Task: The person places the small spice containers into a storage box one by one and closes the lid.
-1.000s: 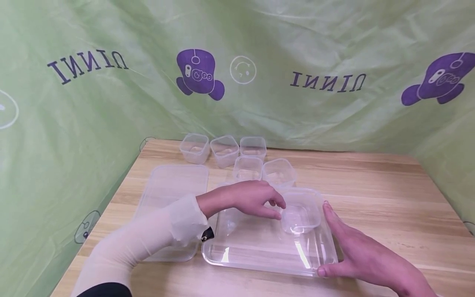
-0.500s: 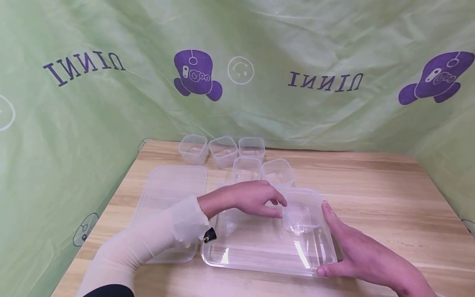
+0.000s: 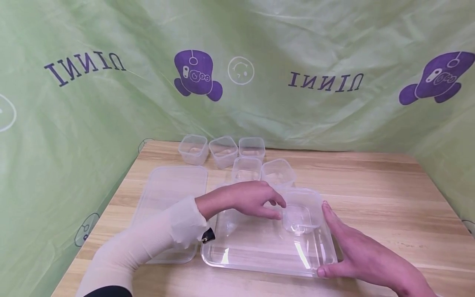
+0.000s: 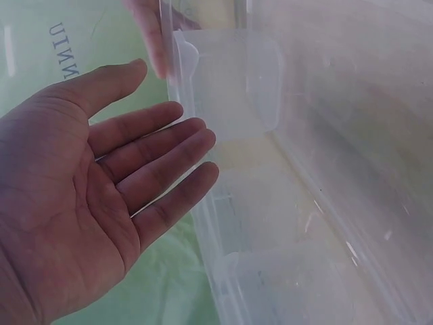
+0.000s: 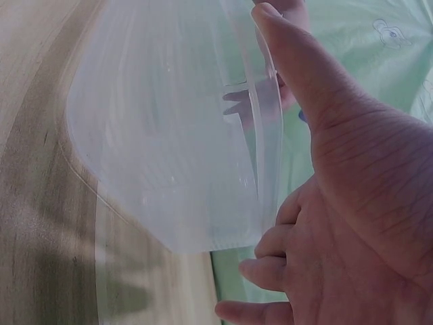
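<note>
A large clear plastic box [image 3: 267,251] sits on the wooden table. One small translucent container [image 3: 302,212] stands in its far right corner. My left hand [image 3: 256,199] is over the box, its fingertips close to that container's left side. In the left wrist view its fingers [image 4: 162,152] are spread loosely and hold nothing. Other small translucent shapes [image 4: 250,210] show along the same box wall there. My right hand [image 3: 360,251] lies along the box's right side, thumb at the near corner. In the right wrist view its thumb [image 5: 291,40] touches the rim, fingers extended.
Several small translucent containers [image 3: 193,149] stand at the back of the table, left of centre. A flat translucent lid [image 3: 178,181] lies left of the box, partly under the left sleeve. A green printed curtain [image 3: 259,111] encloses the table's back and sides.
</note>
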A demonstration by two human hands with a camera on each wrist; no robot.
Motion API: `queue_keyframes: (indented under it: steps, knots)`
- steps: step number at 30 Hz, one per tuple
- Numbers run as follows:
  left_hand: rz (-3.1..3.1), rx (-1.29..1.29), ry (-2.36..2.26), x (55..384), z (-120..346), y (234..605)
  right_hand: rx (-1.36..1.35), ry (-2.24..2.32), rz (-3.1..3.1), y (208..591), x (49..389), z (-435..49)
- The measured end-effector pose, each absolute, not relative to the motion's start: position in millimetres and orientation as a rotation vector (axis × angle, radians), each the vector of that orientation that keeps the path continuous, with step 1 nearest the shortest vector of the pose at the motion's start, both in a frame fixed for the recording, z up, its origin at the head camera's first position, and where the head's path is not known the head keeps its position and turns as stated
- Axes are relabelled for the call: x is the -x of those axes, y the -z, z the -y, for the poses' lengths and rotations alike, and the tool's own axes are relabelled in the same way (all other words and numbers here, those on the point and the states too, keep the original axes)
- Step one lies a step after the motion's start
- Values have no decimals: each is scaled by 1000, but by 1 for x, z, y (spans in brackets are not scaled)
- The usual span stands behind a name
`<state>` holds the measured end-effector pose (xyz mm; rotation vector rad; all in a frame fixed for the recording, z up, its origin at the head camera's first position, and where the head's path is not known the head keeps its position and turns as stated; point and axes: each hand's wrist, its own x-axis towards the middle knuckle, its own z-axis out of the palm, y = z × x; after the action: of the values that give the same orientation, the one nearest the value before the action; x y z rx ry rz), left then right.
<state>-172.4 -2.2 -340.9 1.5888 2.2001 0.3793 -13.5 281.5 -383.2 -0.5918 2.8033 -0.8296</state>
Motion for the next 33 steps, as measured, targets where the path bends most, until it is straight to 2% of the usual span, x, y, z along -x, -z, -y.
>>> queue_keyframes:
  steps: [20,33]
  knots:
    - [-2514,-1522,-665,178,57,323,578,818,-2783,384,13,-283]
    - [-2808,-1330,-743,187,103,324,527,829,-2784,381,12,-280]
